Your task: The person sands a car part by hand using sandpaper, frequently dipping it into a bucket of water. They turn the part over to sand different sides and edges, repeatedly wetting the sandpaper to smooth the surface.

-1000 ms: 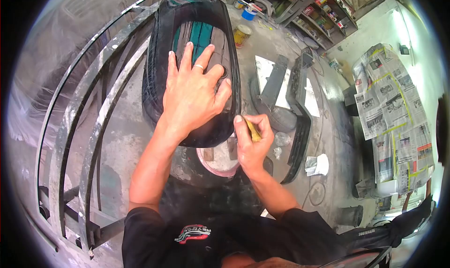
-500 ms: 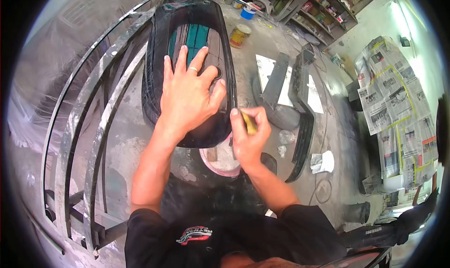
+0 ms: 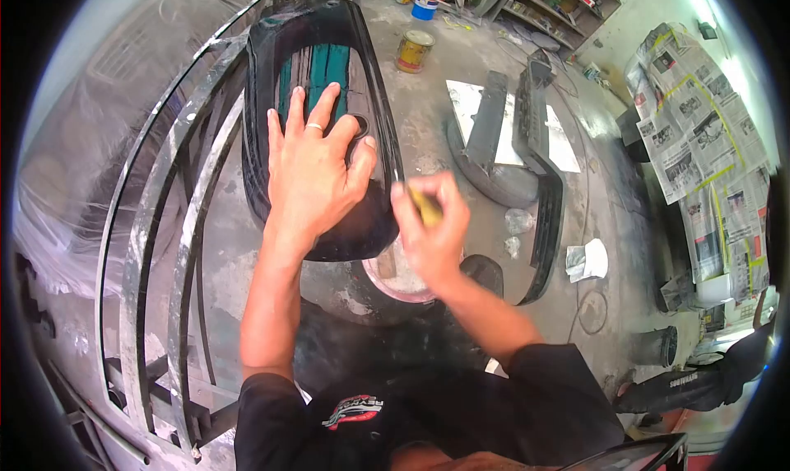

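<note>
A long, glossy black panel [image 3: 354, 234] with rounded ends and a sunken middle, where teal and grey stripes show, lies in front of me. My left hand [image 3: 317, 174] rests flat on its middle, fingers spread, a ring on one of them. At the panel's lower right edge, my right hand [image 3: 434, 236] pinches a small yellow pad [image 3: 426, 210] between thumb and fingers; motion blurs it slightly. Below the panel's near end, a round tub with a pink rim [image 3: 403, 288] holds pale, cloudy contents and a brownish block [image 3: 386, 264].
Left stands a curved metal frame [image 3: 141, 249] beside plastic sheeting [image 3: 74, 191]. Right on the floor are long black trim pieces [image 3: 550, 216], a crumpled white cloth [image 3: 587, 261] and a yellow can [image 3: 415, 51]. Newspaper-covered parts [image 3: 699, 142] and a dark-clothed person [image 3: 699, 380] appear far right.
The view has shifted, so the panel and left hand appear further left. My right hand has moved slightly along the panel's edge with the yellow pad. The left hand keeps its place on the panel.
</note>
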Demonstrator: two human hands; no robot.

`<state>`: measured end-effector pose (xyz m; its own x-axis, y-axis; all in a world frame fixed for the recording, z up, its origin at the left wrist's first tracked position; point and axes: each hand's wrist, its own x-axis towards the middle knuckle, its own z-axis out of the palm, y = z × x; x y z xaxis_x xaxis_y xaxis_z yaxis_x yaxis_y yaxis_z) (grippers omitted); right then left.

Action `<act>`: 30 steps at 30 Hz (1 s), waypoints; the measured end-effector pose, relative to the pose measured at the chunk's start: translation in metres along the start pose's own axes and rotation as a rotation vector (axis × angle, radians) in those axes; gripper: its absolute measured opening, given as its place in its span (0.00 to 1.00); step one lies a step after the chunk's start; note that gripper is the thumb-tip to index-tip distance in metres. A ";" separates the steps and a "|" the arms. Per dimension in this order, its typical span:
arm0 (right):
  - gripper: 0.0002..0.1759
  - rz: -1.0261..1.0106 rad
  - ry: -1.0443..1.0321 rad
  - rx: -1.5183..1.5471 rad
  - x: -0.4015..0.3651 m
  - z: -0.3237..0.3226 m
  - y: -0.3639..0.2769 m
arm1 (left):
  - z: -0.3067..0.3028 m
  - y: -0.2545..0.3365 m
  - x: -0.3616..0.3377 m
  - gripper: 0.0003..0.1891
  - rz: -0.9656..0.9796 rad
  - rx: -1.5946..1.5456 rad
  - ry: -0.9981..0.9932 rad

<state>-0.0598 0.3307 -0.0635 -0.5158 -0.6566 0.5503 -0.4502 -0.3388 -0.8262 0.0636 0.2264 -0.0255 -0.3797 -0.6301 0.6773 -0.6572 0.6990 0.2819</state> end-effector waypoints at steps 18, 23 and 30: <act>0.09 -0.180 -0.025 0.008 -0.087 -0.017 0.094 | -0.010 0.014 -0.001 0.42 -0.017 0.067 -0.178; 0.13 0.013 0.071 -0.111 -0.020 -0.042 0.076 | -0.031 0.024 -0.008 0.63 -0.034 0.110 -0.332; 0.55 -0.081 -0.197 -0.243 0.100 -0.018 0.002 | -0.042 0.019 0.001 0.75 -0.004 0.094 -0.527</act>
<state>-0.1252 0.2762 -0.0078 -0.3307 -0.7602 0.5593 -0.6572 -0.2399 -0.7145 0.0783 0.2528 0.0093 -0.6371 -0.7336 0.2364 -0.7052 0.6786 0.2054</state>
